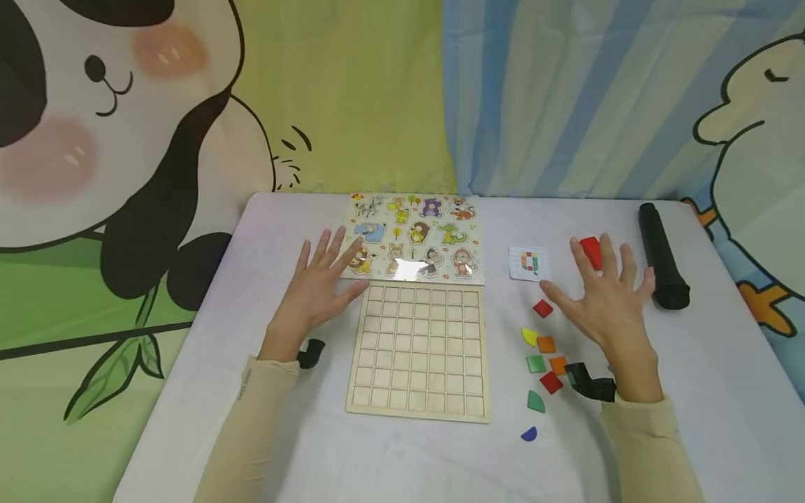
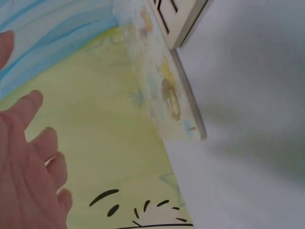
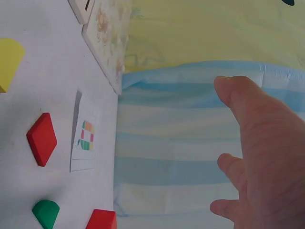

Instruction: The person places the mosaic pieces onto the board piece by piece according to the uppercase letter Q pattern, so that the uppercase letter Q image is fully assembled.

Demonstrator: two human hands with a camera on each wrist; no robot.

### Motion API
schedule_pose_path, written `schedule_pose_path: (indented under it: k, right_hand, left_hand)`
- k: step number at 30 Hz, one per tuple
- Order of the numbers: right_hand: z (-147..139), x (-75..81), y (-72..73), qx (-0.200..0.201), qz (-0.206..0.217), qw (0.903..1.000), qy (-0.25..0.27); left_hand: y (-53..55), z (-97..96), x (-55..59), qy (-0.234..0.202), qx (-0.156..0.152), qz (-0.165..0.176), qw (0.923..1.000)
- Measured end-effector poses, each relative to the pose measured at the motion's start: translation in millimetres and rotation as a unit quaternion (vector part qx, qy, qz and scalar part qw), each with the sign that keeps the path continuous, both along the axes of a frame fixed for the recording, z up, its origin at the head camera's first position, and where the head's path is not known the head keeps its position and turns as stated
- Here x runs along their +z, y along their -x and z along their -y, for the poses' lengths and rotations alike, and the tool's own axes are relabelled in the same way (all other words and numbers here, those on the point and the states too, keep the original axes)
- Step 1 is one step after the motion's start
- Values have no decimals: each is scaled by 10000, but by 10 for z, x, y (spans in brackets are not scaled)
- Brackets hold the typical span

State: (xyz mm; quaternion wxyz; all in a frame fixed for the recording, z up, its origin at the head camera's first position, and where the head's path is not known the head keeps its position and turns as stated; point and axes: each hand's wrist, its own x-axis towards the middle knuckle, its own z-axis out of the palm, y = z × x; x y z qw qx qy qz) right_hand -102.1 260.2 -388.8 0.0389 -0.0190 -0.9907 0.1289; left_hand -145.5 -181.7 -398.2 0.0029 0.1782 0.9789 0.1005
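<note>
My left hand (image 1: pixel 317 286) is held with fingers spread, its thumb and fingertips overlapping the near left corner of the animal picture board (image 1: pixel 434 234) in the head view. On the right, my other hand (image 1: pixel 606 300) also has its fingers fanned out and holds nothing. Behind its fingers a red block (image 1: pixel 591 251) partly shows. A wooden grid board (image 1: pixel 418 349) with bare square cells lies between the hands. Beside the right hand are a small pattern card (image 1: pixel 530 263), a red square (image 1: pixel 543 308), a yellow quarter-round piece (image 1: pixel 530 337) and an orange square (image 1: pixel 546 344).
Nearer the front lie a green square (image 1: pixel 536 363), a second red square (image 1: pixel 551 382), a green quarter-round piece (image 1: pixel 536 401) and a blue piece (image 1: pixel 529 434). A black cylinder (image 1: pixel 663 255) lies at the far right. Printed curtains (image 1: pixel 352 91) hang behind the table.
</note>
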Motion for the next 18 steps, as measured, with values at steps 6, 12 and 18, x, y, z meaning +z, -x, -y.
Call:
schedule_pose_path:
  k: [6, 12, 18]
  right_hand:
    - [66, -118, -47, 505, 272, 9977, 364]
    - [97, -290, -151, 921, 1138, 9869, 672]
    - [93, -446, -254, 1393, 1222, 9797, 771]
  left_hand:
    - [3, -50, -172, -180, -297, 681, 9971]
    - [-66, -98, -394, -121, -461, 1369, 9894]
    - [-133, -96, -506, -382, -621, 1481, 9863]
